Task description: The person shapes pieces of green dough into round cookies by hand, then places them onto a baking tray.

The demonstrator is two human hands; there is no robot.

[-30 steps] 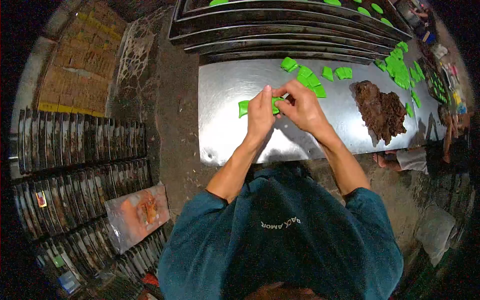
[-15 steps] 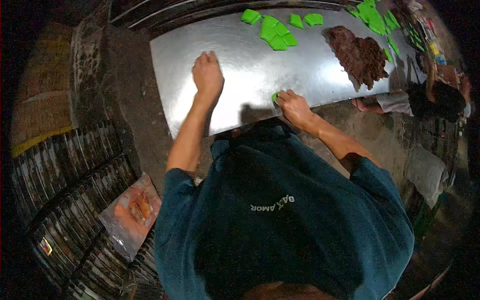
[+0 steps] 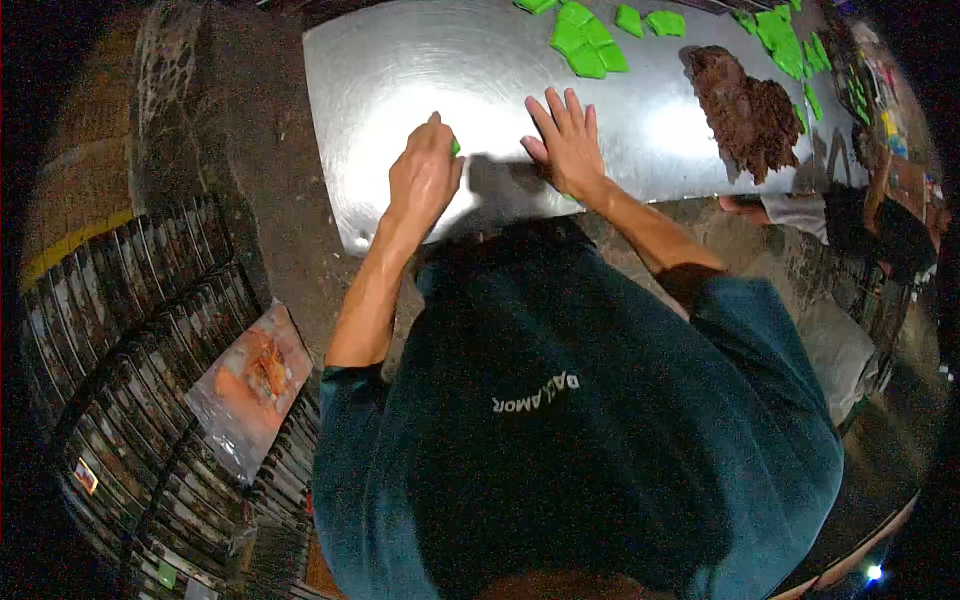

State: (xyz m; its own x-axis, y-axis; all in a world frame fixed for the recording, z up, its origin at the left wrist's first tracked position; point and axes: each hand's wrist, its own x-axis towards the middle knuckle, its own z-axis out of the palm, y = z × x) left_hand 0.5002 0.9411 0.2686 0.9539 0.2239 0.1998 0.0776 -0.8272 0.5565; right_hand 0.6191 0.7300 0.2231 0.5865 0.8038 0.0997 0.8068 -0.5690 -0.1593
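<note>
Green piece (image 3: pixel 455 147) switched to left hand (image 3: pixel 425 180) | right hand (image 3: pixel 565 148) flat | brown pile (image 3: pixel 750 105) apart

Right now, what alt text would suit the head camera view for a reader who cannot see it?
A person's left hand pinches a small green piece over a shiny metal sheet, while the right hand lies flat beside it, fingers spread. Farther along lie more green pieces and a brown heap.

On the table (image 3: pixel 400 70), the pieces (image 3: pixel 585 45) lie at the far edge, the heap (image 3: pixel 750 105) to their right.
</note>
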